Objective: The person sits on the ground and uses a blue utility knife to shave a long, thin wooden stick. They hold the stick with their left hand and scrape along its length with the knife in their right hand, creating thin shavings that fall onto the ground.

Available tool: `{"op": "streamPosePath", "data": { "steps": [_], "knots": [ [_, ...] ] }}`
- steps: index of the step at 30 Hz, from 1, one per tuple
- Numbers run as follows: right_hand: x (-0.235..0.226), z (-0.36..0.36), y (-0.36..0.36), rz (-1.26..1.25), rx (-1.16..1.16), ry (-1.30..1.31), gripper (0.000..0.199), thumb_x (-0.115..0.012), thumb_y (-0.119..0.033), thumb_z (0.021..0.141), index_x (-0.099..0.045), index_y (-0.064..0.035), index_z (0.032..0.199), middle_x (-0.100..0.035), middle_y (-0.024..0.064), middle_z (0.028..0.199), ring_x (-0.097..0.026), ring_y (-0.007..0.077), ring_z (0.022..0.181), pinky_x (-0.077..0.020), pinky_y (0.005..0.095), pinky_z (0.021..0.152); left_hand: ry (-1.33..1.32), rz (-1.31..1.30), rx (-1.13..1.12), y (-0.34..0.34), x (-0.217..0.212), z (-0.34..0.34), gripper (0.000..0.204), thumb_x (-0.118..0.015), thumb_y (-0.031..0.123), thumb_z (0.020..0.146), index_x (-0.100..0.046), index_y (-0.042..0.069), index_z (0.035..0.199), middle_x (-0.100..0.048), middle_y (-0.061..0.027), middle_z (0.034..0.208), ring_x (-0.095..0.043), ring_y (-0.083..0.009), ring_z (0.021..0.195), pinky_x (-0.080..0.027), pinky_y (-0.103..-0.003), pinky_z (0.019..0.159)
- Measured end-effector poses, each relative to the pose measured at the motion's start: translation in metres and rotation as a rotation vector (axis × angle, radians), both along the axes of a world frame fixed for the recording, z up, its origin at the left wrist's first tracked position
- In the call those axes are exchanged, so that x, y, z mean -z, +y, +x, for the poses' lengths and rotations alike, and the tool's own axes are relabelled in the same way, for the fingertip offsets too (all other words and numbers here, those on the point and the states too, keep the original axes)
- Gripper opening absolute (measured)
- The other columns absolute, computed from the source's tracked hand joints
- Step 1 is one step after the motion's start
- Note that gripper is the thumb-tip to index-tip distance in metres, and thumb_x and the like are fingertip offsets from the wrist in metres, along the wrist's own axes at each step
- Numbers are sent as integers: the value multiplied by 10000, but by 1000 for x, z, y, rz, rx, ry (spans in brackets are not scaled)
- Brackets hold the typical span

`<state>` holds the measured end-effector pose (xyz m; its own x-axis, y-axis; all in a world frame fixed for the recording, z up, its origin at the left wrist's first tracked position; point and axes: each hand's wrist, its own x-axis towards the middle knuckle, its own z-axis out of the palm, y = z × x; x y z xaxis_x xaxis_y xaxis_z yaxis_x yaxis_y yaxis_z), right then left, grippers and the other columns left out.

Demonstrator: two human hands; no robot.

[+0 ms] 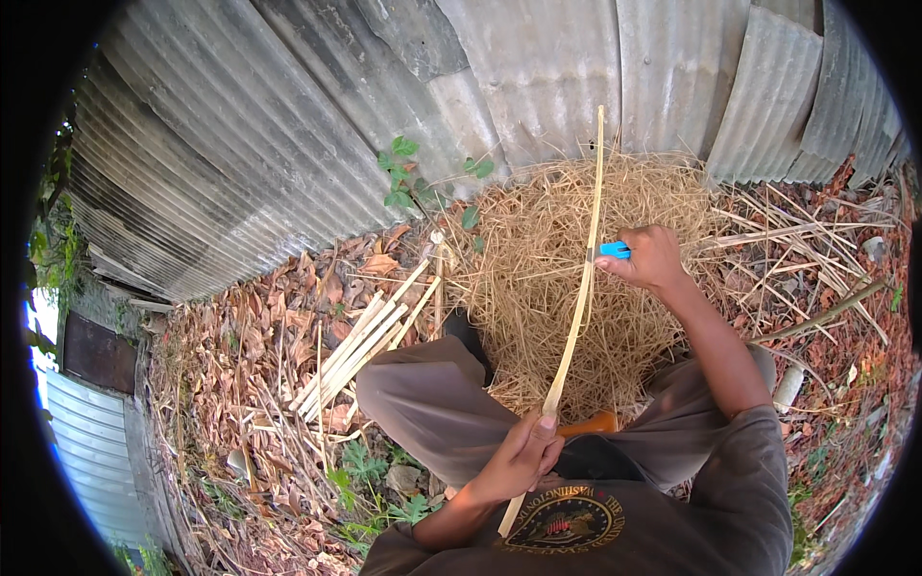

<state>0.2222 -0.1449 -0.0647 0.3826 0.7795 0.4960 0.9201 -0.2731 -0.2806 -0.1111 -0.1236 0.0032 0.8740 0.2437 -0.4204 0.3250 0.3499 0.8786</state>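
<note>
A long, pale, slightly bowed bamboo strip [579, 312] runs from my lap up toward the metal sheets. My left hand [524, 455] is closed around it near its lower end, in front of my shirt. Higher up, my right hand [653, 259] grips a blue-handled cutter knife [616, 251], thumb along the handle. The knife's blade end meets the strip's right edge, though the blade itself is too small to make out well. Under the strip lies a heap of thin straw-coloured shavings [538, 221].
Several pale split sticks [360, 350] lie on dry leaves to my left. An orange object [591, 424] rests between my legs, partly hidden. Corrugated metal sheets [547, 77] stand beyond the heap. Thin loose sticks [797, 235] and a branch [821, 312] lie on the right.
</note>
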Motion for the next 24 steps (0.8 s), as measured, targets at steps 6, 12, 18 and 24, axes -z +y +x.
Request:
{"op": "streamPosePath", "data": {
  "steps": [6,12,18,24],
  "knots": [
    [-5,57,-15,-64,300,119,772,-439,-775,794,-613,-54,579,-498,103,451,-561,290,464,-450,434,484,24,-39,152,-10,-10,-31,269,-267,328,1046,-379,92,982,-346,25,588,-297,-47,404,-293,-206,358],
    [-7,90,-26,-104,487,160,775,-428,-755,812,-650,-34,635,-567,156,540,-598,322,547,-467,471,549,128,26,187,-6,-15,-62,276,-272,310,1048,-405,84,961,-362,25,582,-305,-57,474,-273,-208,428],
    [-7,119,-44,-107,512,-8,727,-455,-728,807,-680,-48,688,-592,178,581,-613,360,591,-473,480,592,142,4,157,-3,-13,-96,277,-299,289,1048,-447,60,996,-377,26,630,-334,-67,557,-301,-222,517],
    [0,143,-52,-204,786,180,796,-387,-746,825,-686,-10,865,-650,255,802,-641,422,827,-490,498,732,167,73,258,13,-19,-108,286,-305,275,1050,-430,72,892,-358,24,654,-337,-79,604,-323,-233,567]
  ]
}}
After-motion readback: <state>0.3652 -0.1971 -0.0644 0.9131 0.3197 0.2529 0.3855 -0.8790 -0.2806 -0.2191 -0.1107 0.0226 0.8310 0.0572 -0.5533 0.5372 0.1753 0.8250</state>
